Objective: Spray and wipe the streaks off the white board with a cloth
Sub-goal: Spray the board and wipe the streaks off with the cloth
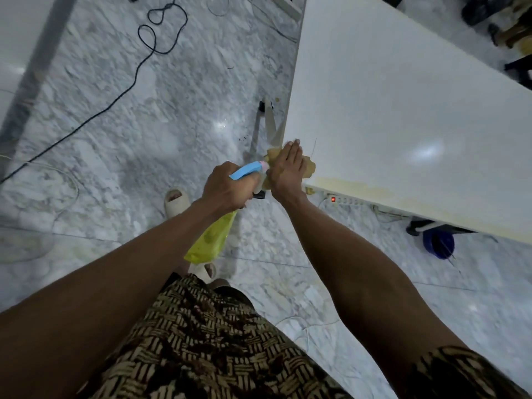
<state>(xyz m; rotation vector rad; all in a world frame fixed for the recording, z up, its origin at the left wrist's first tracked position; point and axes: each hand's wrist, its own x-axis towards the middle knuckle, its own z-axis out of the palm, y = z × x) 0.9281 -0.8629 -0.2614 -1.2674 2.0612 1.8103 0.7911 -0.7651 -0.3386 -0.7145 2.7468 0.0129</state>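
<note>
The white board (403, 110) fills the upper right, its near corner in the middle of the view. My right hand (288, 165) lies flat with straight fingers on a tan cloth (309, 168), pressing it onto the board's near corner. A thin dark streak (313, 146) runs just right of my fingertips. My left hand (227, 185) grips a spray bottle (211, 240) with a yellow-green body and a light blue head (247, 171), held just left of the cloth, nozzle toward it. A yellowish stain (359, 187) runs along the board's near edge.
Marble floor all around. A black cable (138, 70) loops at upper left. A power strip with a red light (334, 199) lies under the board's edge, beside a blue wheel (439, 244). My sandalled foot (175, 201) stands below the bottle. Dark objects sit at upper right.
</note>
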